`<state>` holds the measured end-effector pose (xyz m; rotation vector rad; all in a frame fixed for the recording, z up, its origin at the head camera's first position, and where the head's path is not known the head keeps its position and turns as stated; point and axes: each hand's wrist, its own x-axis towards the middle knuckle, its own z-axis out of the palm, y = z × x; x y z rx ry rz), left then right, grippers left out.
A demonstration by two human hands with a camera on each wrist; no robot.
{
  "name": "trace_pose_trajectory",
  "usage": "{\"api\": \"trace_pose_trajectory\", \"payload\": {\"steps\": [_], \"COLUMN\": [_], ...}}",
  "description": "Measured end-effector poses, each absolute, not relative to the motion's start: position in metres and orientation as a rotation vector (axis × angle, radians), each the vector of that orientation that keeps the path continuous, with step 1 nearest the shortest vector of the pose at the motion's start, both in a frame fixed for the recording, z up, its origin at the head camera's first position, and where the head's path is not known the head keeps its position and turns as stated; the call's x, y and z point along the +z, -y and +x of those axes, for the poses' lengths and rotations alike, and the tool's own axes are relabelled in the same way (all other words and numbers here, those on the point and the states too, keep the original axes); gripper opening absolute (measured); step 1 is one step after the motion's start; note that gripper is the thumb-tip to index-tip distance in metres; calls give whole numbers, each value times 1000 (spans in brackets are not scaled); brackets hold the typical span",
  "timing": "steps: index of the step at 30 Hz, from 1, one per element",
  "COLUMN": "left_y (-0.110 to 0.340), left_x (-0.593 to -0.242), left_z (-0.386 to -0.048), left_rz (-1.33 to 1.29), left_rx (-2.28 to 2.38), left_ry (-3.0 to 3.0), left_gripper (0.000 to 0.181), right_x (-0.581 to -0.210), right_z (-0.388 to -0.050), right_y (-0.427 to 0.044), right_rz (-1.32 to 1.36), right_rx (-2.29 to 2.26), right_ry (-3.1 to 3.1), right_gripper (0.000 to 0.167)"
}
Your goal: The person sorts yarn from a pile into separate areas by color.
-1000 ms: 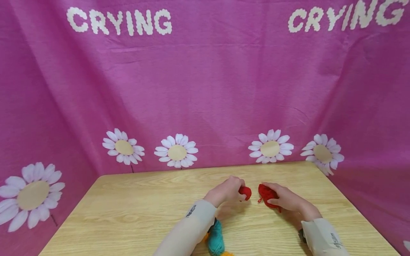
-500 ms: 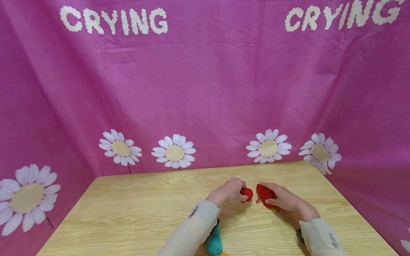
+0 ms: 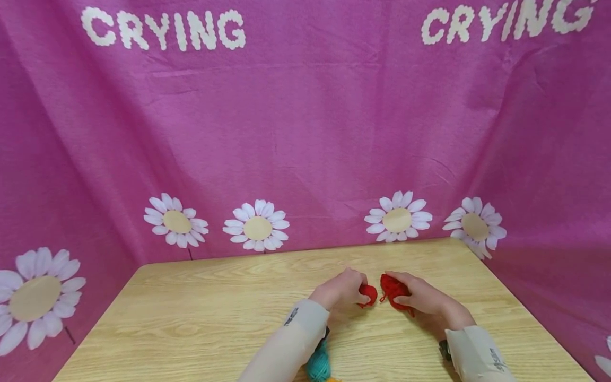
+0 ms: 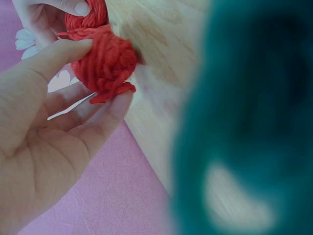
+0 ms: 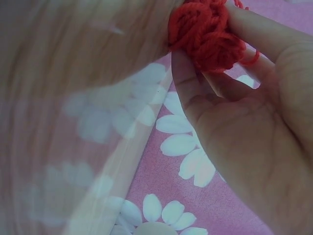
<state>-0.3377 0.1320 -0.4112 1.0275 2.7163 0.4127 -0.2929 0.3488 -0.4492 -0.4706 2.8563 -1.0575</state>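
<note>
The left red ball (image 3: 368,295) and right red ball (image 3: 393,289), both of thick wound yarn, are being held just apart toward the far right corner of the desk (image 3: 215,307). The left hand (image 3: 341,287) and right hand (image 3: 426,297) are facing each other, thumb and fingers bending partly closed around one ball each. The left wrist view is resolving crossed strands that look smooth in the head view.

The beige-sleeved forearms (image 3: 288,342) are extended forward; the bare left hand (image 3: 341,288) and bare right hand (image 3: 426,296) are turned inward, with fingers (image 4: 110,117) curled.
</note>
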Motion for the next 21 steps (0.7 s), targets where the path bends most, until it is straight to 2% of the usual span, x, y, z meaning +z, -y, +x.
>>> {"api": "trace_pose_trajectory", "payload": {"steps": [21], "left_y": [-133], "left_x": [-409], "left_z": [-333], "left_rz": [1035], "left_rx": [358], "left_ry": [-2725], "left_gripper": [27], "right_x": [-448], "right_z": [-294], "right_y": [-348], "right_rz": [-427], "right_rx": [-1068], "right_ry": [-2834], "right_gripper": [67]}}
